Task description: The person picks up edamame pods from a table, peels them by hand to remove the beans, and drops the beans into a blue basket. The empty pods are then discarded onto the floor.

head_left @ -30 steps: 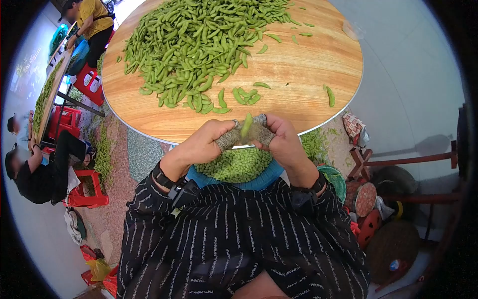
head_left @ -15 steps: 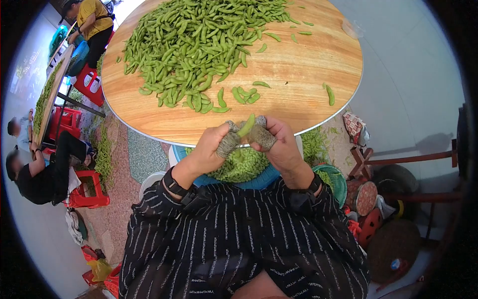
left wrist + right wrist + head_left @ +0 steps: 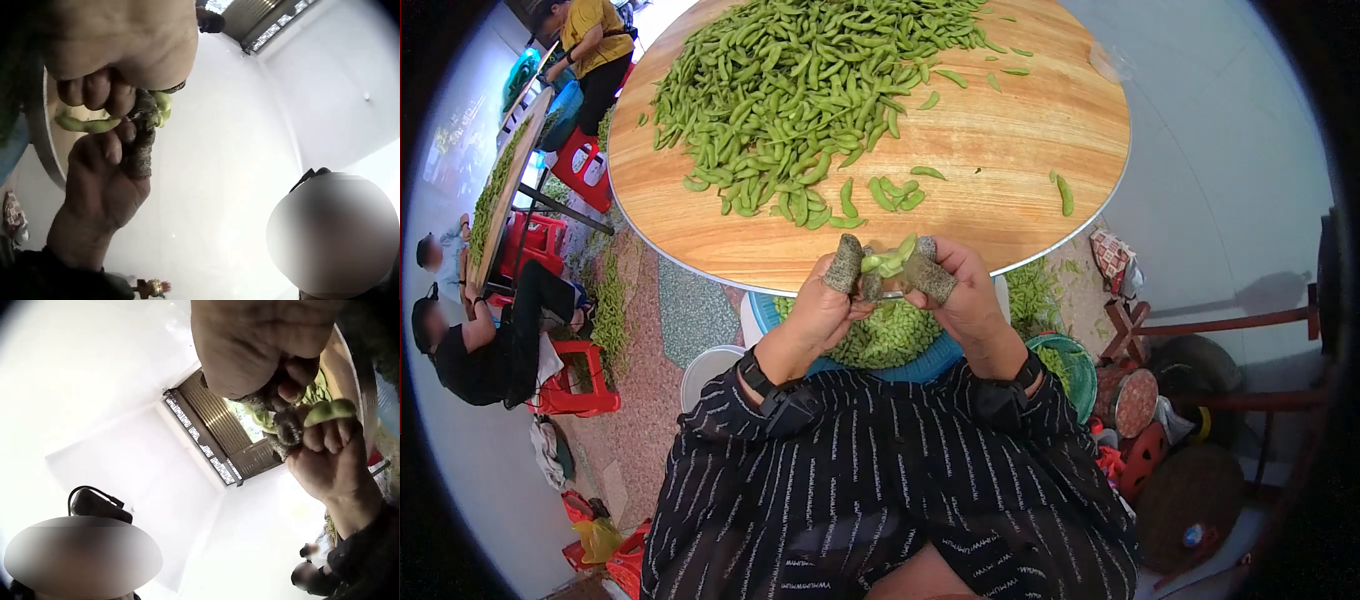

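A split green soybean pod (image 3: pixel 889 262) is between both hands, above the blue basin (image 3: pixel 943 355) of shelled beans. My right hand (image 3: pixel 970 285) pinches it between wrapped thumb and fingers. My left hand (image 3: pixel 812 312) is close at its other end, its wrapped thumb raised. In the right wrist view, a second, whole pod (image 3: pixel 330 412) lies along the left hand's curled fingers. That pod (image 3: pixel 87 124) also shows below those fingers in the left wrist view. Grey knitted wraps cover thumbs and some fingers. A large heap of pods (image 3: pixel 780 100) lies on the round wooden table (image 3: pixel 1020 150).
Loose pods (image 3: pixel 890 195) lie near the table's front edge. A white bucket (image 3: pixel 705 375) stands left of my lap, a green basket (image 3: pixel 1075 375) right of it. Pods are strewn on the floor (image 3: pixel 625 400). Other people (image 3: pixel 595 40) sit at a table on the left, by red stools (image 3: pixel 580 385).
The pod between my hands was whole and upright; now it is split and leans sideways. My left thumb has lifted off it, and the left hand has moved slightly left.
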Tool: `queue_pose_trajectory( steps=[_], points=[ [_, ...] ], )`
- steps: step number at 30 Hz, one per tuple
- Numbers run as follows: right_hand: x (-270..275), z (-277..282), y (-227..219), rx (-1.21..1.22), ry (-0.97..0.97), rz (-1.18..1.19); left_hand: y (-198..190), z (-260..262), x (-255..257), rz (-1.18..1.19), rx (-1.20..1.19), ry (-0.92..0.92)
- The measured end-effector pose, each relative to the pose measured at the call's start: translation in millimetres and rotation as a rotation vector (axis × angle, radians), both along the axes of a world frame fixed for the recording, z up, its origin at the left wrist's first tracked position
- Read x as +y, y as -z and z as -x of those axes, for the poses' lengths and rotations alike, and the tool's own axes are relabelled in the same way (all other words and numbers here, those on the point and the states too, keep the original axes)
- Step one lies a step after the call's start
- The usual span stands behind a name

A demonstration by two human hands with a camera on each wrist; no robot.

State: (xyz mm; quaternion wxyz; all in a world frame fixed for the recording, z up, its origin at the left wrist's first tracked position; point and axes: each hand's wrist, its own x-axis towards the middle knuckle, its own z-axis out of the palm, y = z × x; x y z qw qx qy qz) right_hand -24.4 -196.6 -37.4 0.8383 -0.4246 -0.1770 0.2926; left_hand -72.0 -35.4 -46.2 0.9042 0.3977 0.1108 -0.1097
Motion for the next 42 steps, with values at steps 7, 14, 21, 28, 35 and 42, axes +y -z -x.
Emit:
queue_pose_trajectory(
  steps=[7,14,21,28,35,42],
  points=[
    [6.1,6.3,-6.4,-0.359,0.141,0.455,-29.0,-11.4,2.3,-1.06,-0.587,-0.038],
    [-0.1,-1.1,-8.3,-0.333,-0.032,0.478,-16.5,-15.7,13.6,-0.677,-0.405,0.234],
    [-5.5,-8.9,-9.6,0.016,-0.217,0.276,-20.5,-7.8,17.9,-0.454,-0.228,0.311],
    [-0.2,-0.7,-1.1,-0.304,0.068,0.496,-17.4,-3.6,17.7,-0.428,-0.209,0.21],
    [5.7,3.2,3.4,-0.482,0.172,0.54,-19.8,-5.1,7.3,-0.739,-0.369,0.133],
    [4.6,6.7,8.2,-0.449,0.149,0.475,-12.8,-4.3,11.9,-0.867,-0.356,0.22]
  ],
)
